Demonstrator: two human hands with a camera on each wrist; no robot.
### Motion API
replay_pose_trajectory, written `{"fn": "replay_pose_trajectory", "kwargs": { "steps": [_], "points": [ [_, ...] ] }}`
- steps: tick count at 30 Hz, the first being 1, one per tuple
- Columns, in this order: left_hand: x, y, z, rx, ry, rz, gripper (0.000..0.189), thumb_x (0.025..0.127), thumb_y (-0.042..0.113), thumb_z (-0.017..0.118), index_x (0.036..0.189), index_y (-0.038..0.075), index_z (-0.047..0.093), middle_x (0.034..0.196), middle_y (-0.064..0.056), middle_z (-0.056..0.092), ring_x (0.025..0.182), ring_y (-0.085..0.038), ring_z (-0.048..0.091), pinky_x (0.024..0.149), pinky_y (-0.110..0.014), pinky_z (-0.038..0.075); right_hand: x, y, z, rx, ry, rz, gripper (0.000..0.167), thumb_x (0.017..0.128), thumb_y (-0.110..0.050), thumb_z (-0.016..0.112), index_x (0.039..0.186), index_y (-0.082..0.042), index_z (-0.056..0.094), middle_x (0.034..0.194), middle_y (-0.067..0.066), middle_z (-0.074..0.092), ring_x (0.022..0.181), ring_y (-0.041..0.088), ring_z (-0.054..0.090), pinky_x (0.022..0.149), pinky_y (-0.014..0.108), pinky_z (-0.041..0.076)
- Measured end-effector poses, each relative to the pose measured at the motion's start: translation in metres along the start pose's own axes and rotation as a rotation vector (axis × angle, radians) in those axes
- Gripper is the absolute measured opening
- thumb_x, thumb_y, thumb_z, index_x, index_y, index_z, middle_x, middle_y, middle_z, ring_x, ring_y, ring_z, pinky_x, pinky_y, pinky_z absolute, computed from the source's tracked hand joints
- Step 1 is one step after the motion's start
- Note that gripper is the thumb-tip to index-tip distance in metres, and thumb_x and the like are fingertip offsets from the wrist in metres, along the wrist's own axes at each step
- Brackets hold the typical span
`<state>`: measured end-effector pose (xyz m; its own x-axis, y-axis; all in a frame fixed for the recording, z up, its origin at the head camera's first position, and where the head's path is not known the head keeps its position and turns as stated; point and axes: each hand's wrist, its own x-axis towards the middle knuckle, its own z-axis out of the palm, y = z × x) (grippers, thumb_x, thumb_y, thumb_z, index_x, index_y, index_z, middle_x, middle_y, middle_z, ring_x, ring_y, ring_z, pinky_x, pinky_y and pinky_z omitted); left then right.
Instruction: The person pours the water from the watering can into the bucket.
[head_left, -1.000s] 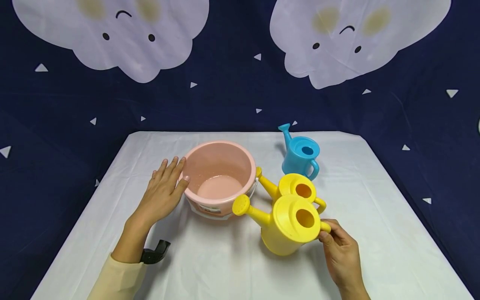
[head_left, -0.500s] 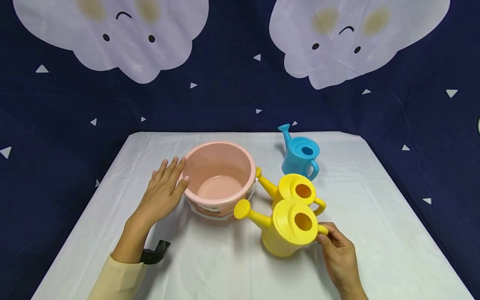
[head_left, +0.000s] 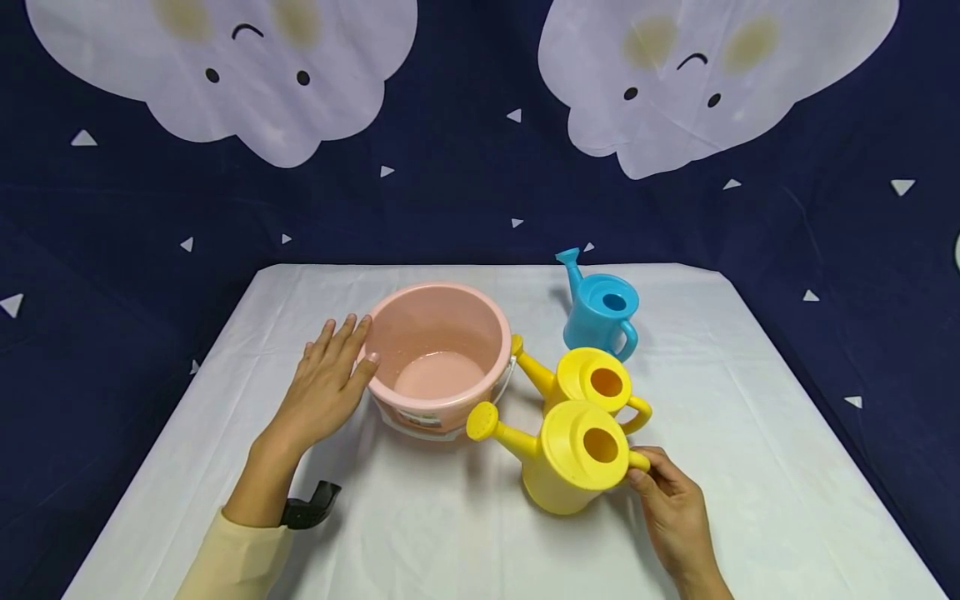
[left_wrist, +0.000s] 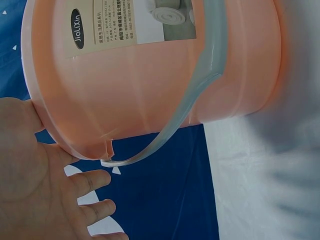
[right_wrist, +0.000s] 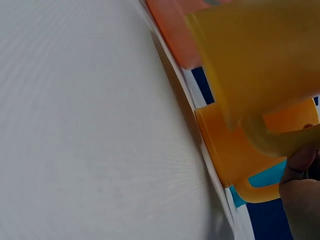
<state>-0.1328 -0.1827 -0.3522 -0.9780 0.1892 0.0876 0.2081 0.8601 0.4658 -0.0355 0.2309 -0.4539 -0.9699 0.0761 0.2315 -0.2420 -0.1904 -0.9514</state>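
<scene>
My left hand lies with straight fingers against the left rim of a pink bucket; its palm and spread fingers show in the left wrist view. With my right hand I pinch the handle of the nearer yellow watering can, whose spout points left towards the bucket. Whether this can's base touches the table, I cannot tell. A second yellow watering can stands just behind it, partly hidden. In the right wrist view, thumb and fingers meet at the handle of the nearer can.
Behind the yellow cans, a smaller blue watering can stands upright at the back right. A white cloth covers the table. Beyond its back edge hangs a dark blue curtain with clouds. The bucket's grey-white carrying handle hangs down.
My right hand and the nearer yellow watering can have shifted slightly left and towards me. My left hand, the bucket and the other cans have stayed in place.
</scene>
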Motion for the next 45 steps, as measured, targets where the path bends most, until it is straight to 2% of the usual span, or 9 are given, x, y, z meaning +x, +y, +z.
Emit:
{"fn": "replay_pose_trajectory", "kwargs": {
  "steps": [8,12,18,22,33,39,45],
  "points": [
    [0.000,0.000,0.001,0.004,0.002,0.002,0.059,0.101,0.049,0.024,0.153,0.024,0.011,0.160,-0.013,0.010,0.148,-0.035,-0.004,0.114,-0.064,0.000,0.001,0.001,-0.001,-0.041,-0.002,0.062,0.022,0.091,0.012,0.047,0.111,0.020,0.053,0.104,0.000,0.060,0.097,0.009,0.061,0.084,0.019,0.053],
    [0.000,0.000,0.001,0.006,0.004,0.003,0.059,0.101,0.049,0.024,0.153,0.024,0.011,0.160,-0.013,0.010,0.148,-0.035,-0.004,0.114,-0.064,0.000,0.001,0.001,-0.002,-0.054,-0.017,0.092,0.023,0.092,0.010,0.049,0.113,0.016,0.055,0.105,-0.001,0.059,0.097,0.008,0.061,0.084,0.019,0.053],
    [0.001,0.000,0.000,0.006,-0.002,0.004,0.059,0.101,0.049,0.024,0.153,0.024,0.010,0.160,-0.012,0.009,0.148,-0.035,-0.004,0.114,-0.064,0.000,0.000,0.002,-0.005,-0.066,-0.065,0.086,0.025,0.093,0.008,0.049,0.116,0.013,0.055,0.107,-0.002,0.057,0.099,0.007,0.061,0.085,0.019,0.053],
    [0.001,0.000,0.000,0.006,-0.004,0.004,0.059,0.101,0.049,0.024,0.153,0.024,0.010,0.160,-0.012,0.009,0.148,-0.034,-0.005,0.114,-0.064,0.000,0.001,0.004,-0.007,-0.065,-0.087,0.077,0.025,0.093,0.008,0.048,0.116,0.015,0.054,0.108,-0.002,0.058,0.100,0.006,0.060,0.085,0.019,0.053],
    [0.001,0.000,0.001,0.008,-0.001,0.006,0.059,0.101,0.049,0.024,0.153,0.024,0.011,0.160,-0.012,0.010,0.148,-0.035,-0.004,0.114,-0.063,0.000,-0.001,0.007,-0.010,-0.082,-0.113,0.063,0.026,0.092,0.009,0.048,0.115,0.020,0.049,0.109,-0.002,0.059,0.100,0.004,0.060,0.086,0.017,0.052],
    [0.001,0.000,0.001,0.005,0.002,0.002,0.059,0.101,0.049,0.024,0.153,0.024,0.011,0.160,-0.013,0.011,0.148,-0.035,-0.004,0.114,-0.063,0.000,-0.002,0.010,-0.012,-0.075,-0.135,0.059,0.024,0.093,0.009,0.047,0.115,0.017,0.052,0.109,-0.002,0.059,0.101,0.004,0.060,0.087,0.017,0.052],
    [0.000,0.000,0.001,0.002,0.001,0.003,0.060,0.101,0.050,0.024,0.153,0.024,0.011,0.160,-0.013,0.010,0.148,-0.035,-0.004,0.114,-0.064,0.000,-0.002,0.009,-0.012,-0.094,-0.131,0.108,0.023,0.093,0.007,0.048,0.115,0.013,0.053,0.109,-0.002,0.059,0.102,0.004,0.061,0.089,0.018,0.051]
  ]
}}
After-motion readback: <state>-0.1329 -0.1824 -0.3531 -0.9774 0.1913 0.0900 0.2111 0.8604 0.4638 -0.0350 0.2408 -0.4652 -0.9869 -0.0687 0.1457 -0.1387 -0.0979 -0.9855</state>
